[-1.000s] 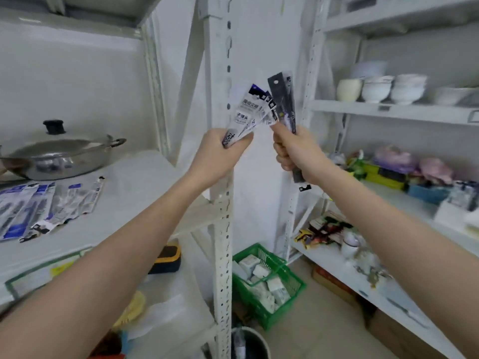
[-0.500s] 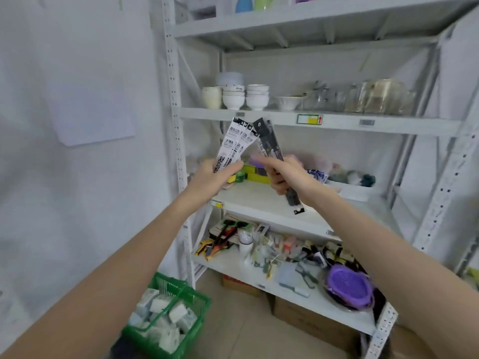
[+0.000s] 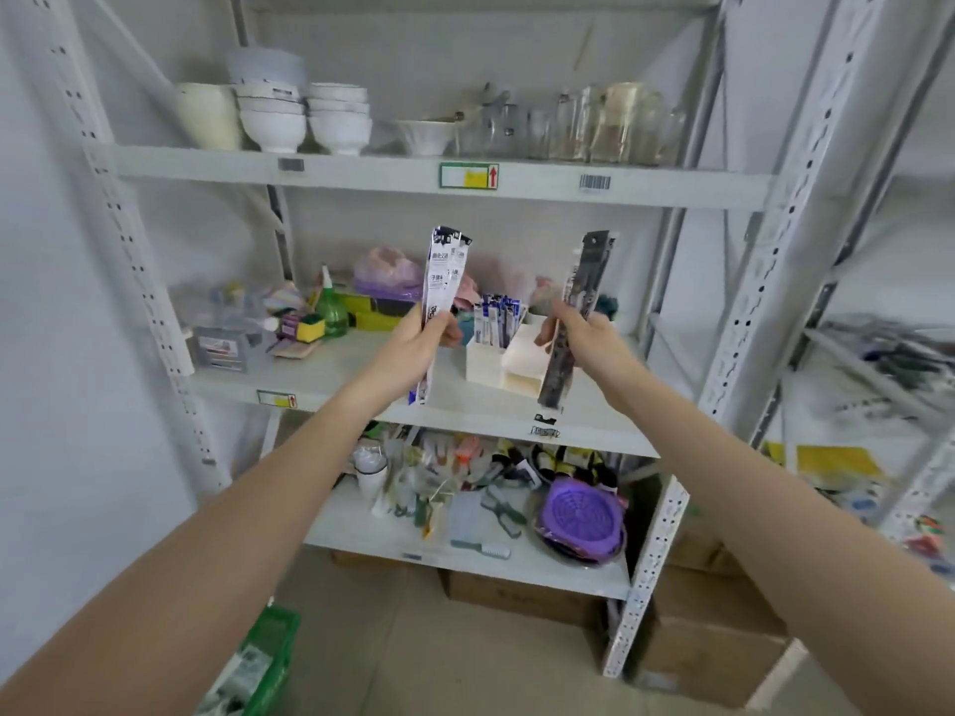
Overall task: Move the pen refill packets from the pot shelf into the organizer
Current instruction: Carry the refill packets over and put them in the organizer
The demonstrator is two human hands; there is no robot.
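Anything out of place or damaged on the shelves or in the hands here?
Nothing stands out. The left hand holds white refill packets upright, the right hand holds a dark packet, and the white organizer stands upright on its shelf with packets already inside.

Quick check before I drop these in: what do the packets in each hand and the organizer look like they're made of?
White packets in the left hand: thin glossy plastic film, probably, judging by the sheen and printed faces. Dark packet in the right hand: the same sort of film, apparently, with a punched hang tab. Organizer: matte cream rigid plastic, seemingly, with straight moulded walls.
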